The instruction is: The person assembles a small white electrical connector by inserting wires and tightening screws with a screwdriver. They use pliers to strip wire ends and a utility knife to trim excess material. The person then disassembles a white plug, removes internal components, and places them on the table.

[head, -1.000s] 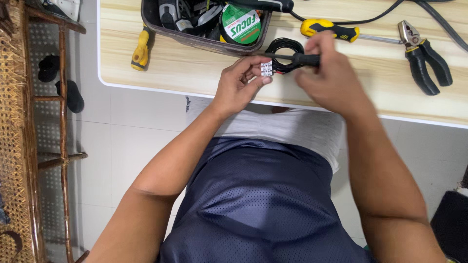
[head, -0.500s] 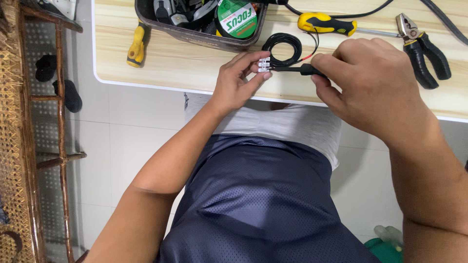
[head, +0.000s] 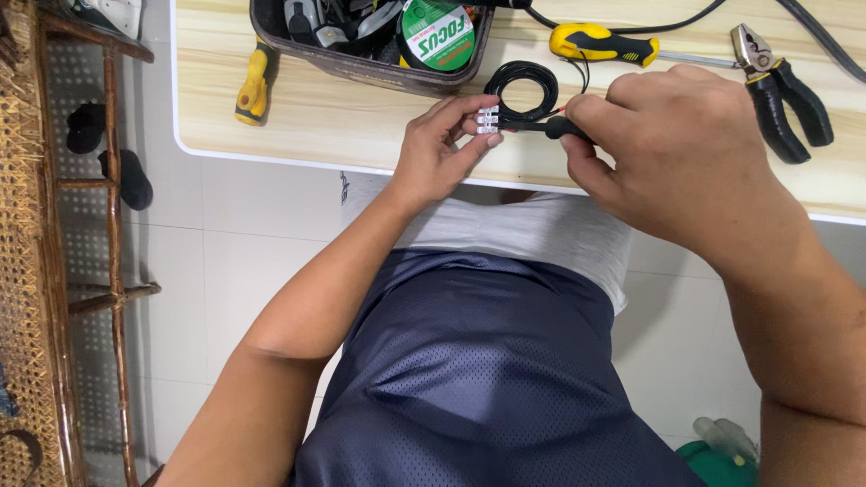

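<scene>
The person sits close against the near edge of the wooden table [head: 361, 126], lap and shirt filling the foreground. Just over that edge the left hand [head: 433, 149] pinches a small white terminal block [head: 488, 120] between thumb and fingertips, holding it slightly above the tabletop. The right hand [head: 672, 149] is closed around the dark handle of a small screwdriver [head: 550, 128], whose tip points left and meets the side of the block. To my eye the step in hand is working one of the block's screws; whether the tip is seated in a screw head is too small to tell. The next move would call for a steady pinch on the block and the tool kept square to it, since both are held in the air with little support.

Just beyond the hands lies a coil of black wire [head: 521, 86], with a thin red lead near the block. Farther back, a yellow-handled screwdriver [head: 604, 43] and black-handled pliers [head: 780, 86] lie to the right, a dark tray [head: 361, 65] of tools with a green roll of tape [head: 437, 34] sits at centre, and another yellow-handled tool [head: 253, 83] rests to its left. Pale floor tiles show below, with a rattan shelf [head: 54, 271] at far left.
</scene>
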